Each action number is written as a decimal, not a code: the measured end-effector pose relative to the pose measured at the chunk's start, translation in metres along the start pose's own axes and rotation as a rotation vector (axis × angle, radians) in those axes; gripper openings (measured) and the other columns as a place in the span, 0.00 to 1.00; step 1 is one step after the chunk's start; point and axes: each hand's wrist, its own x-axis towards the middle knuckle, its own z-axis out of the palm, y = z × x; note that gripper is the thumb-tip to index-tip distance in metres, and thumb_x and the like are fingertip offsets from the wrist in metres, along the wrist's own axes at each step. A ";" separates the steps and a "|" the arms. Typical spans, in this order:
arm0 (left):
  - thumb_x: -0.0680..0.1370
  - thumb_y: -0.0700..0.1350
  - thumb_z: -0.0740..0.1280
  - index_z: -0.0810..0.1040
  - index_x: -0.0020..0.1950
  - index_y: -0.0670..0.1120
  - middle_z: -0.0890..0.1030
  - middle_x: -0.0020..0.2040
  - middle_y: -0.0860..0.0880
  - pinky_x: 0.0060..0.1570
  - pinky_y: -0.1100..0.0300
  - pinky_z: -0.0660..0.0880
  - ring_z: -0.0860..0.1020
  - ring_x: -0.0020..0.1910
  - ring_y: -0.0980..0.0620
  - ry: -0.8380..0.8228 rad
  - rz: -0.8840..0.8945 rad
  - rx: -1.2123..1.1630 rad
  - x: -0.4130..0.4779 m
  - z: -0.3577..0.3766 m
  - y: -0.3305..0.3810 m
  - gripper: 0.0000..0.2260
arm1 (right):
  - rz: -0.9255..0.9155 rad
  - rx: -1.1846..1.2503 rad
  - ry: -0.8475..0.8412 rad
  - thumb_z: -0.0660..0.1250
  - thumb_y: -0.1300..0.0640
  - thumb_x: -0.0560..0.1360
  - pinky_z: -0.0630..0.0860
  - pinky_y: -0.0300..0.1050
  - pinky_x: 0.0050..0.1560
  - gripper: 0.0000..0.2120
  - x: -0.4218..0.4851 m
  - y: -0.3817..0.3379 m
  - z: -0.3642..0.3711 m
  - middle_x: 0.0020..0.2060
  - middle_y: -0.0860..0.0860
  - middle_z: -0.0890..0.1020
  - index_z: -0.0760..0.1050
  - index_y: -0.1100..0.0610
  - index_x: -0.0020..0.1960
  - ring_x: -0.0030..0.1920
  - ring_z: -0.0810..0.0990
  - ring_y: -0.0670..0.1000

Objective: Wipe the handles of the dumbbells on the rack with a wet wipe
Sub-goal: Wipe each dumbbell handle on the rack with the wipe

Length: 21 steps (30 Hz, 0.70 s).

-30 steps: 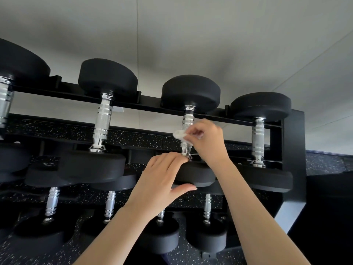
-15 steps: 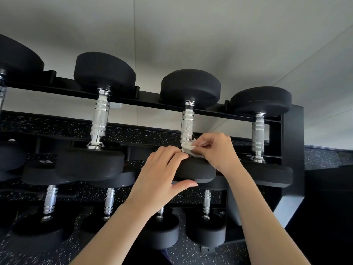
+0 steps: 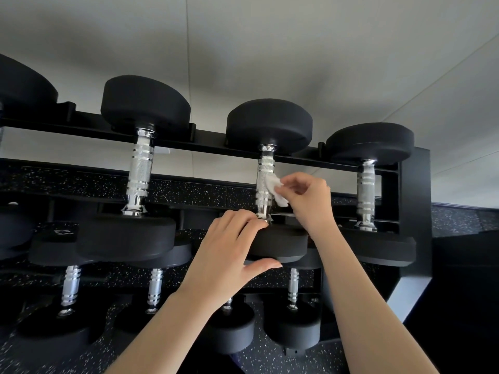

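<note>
Our right hand (image 3: 307, 201) has a small, tight grip on the wet wipe (image 3: 275, 188). The thumb and fingertips pinch the white, crumpled wipe and press it on the right side of the shiny handle (image 3: 266, 174). That handle belongs to the dumbbell (image 3: 270, 125) second from the right on the top row of the rack (image 3: 413, 184). Our left hand (image 3: 229, 255) has its grip on the near black end (image 3: 280, 244) of the same dumbbell, with fingers curled over the top edge and the thumb under it, so the dumbbell should not roll while we rub. To do this step well, we think we should wrap the wipe round the handle, not just dab one side. Then we should slide it from the far end down to the near end, so the back gets wiped too. The handle is a round bar of silver metal. Its middle is rough with tiny bumps, and smooth bright rings sit near each end. Dirt may hide in the bumps, so we should rub a bit harder there. The ends are thick, round and dull black, and they look like rubber. The wipe is soft and thin, so it may snag on the rough part. The next dumbbell on the left (image 3: 140, 171) and the last dumbbell on the right (image 3: 366, 190) look the same, and we cannot tell if they are clean.
</note>
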 end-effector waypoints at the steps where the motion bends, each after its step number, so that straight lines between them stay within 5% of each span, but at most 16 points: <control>1: 0.71 0.64 0.63 0.73 0.56 0.46 0.73 0.53 0.51 0.50 0.57 0.68 0.71 0.51 0.50 0.002 0.002 0.000 0.000 0.000 0.000 0.24 | -0.003 0.020 0.022 0.71 0.63 0.71 0.74 0.27 0.41 0.05 0.004 -0.002 0.002 0.35 0.45 0.80 0.78 0.54 0.42 0.38 0.78 0.42; 7: 0.71 0.63 0.64 0.73 0.57 0.46 0.73 0.53 0.51 0.50 0.57 0.67 0.71 0.51 0.50 0.010 0.001 -0.004 -0.001 0.000 0.000 0.24 | 0.004 0.115 0.114 0.70 0.63 0.72 0.77 0.38 0.49 0.04 0.025 -0.002 0.011 0.40 0.48 0.82 0.80 0.57 0.47 0.43 0.81 0.48; 14: 0.71 0.64 0.65 0.72 0.57 0.47 0.73 0.54 0.51 0.50 0.57 0.68 0.72 0.51 0.50 0.006 -0.002 -0.005 -0.001 0.001 -0.001 0.24 | 0.030 0.347 0.222 0.69 0.64 0.73 0.74 0.34 0.45 0.05 0.037 -0.006 0.024 0.41 0.50 0.82 0.78 0.55 0.45 0.42 0.80 0.45; 21: 0.71 0.64 0.63 0.72 0.58 0.47 0.73 0.54 0.51 0.50 0.56 0.68 0.72 0.52 0.50 -0.002 0.001 -0.002 -0.001 0.001 -0.002 0.24 | 0.116 0.530 0.077 0.69 0.62 0.73 0.78 0.47 0.51 0.04 0.034 0.000 0.021 0.42 0.52 0.84 0.76 0.55 0.44 0.44 0.81 0.49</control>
